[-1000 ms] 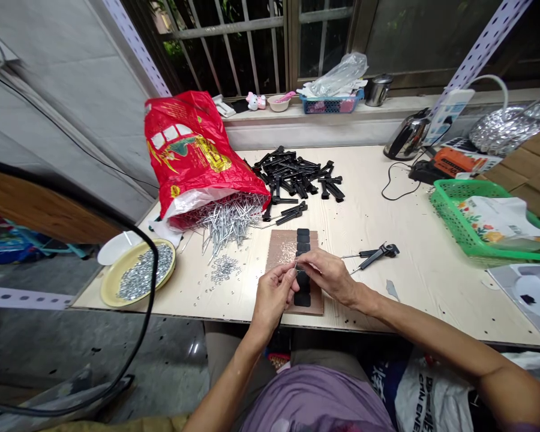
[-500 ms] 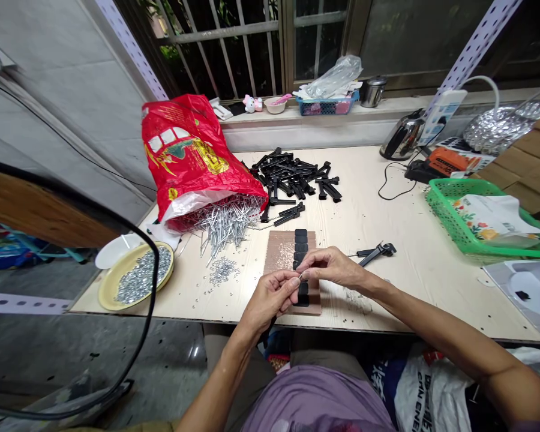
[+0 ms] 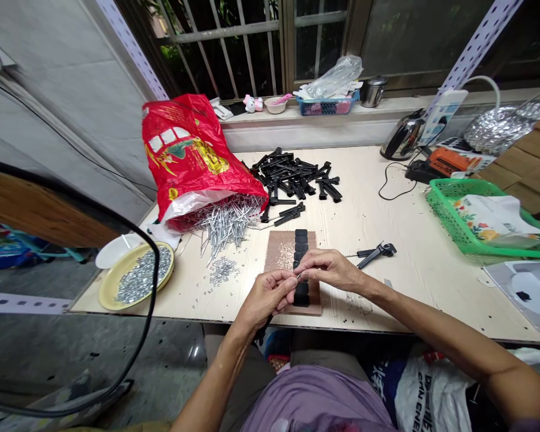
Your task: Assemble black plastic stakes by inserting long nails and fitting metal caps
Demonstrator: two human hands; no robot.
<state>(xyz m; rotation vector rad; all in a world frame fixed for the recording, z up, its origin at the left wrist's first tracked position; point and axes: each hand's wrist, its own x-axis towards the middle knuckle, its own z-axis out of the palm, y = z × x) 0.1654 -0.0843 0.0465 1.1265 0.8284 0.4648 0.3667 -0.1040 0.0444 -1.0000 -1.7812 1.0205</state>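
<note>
My left hand (image 3: 272, 294) is closed around a slim black plastic part (image 3: 264, 329), whose end sticks out below the palm. My right hand (image 3: 330, 270) pinches at the left fingertips, where a tiny metallic bit shows; its kind is too small to make out. Both hands meet above a brown board (image 3: 315, 300) that carries a column of black rectangular pads (image 3: 301, 299). Part of that column is hidden by the fingers. To the right of my right hand lie a few black parts with metal rods (image 3: 378, 252).
Left of the board, silver nails (image 3: 229, 225) spill from a red bag (image 3: 184, 156), near loose small metal pieces (image 3: 224, 270). A yellow bowl (image 3: 104, 293) holds more. Black parts (image 3: 292, 174) are heaped behind. A green basket (image 3: 450, 231) and kettle (image 3: 402, 137) stand right.
Both hands have shifted slightly left, still meeting at the fingertips. The black part's end under my left palm has moved a little left too.
</note>
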